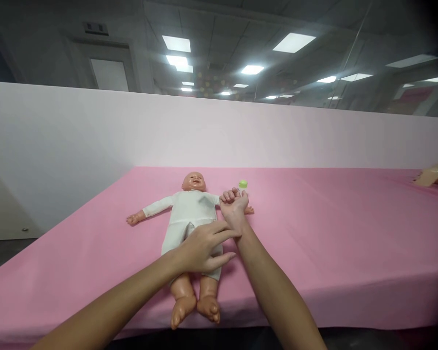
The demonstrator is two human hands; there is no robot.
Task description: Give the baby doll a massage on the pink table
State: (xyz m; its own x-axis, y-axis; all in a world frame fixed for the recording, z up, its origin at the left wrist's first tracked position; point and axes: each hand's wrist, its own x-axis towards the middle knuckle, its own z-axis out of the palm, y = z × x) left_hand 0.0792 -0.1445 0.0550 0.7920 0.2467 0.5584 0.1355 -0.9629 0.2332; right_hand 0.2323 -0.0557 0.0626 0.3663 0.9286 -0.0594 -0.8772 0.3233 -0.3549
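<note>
A baby doll (pixel 191 206) in white clothes lies face up with its arms spread and its bare feet toward me. My left hand (pixel 206 245) is over the doll's lower body, palm down. Its fingers are stretched out, and the fingertips are at my right wrist. Palm up, my right hand (pixel 234 201) is beside the doll's arm, partly covering it, with the fingers curled in and nothing visible in them. Just behind that hand stands a small bottle with a green cap (pixel 243 183); its lower part is mostly hidden.
A pink sheet (pixel 314 233) covers the wide table, whose front edge runs below the doll's feet. A low white partition (pixel 241 133) with glass above it stands behind. At the far right edge lies a beige object (pixel 428 176), partly cut off.
</note>
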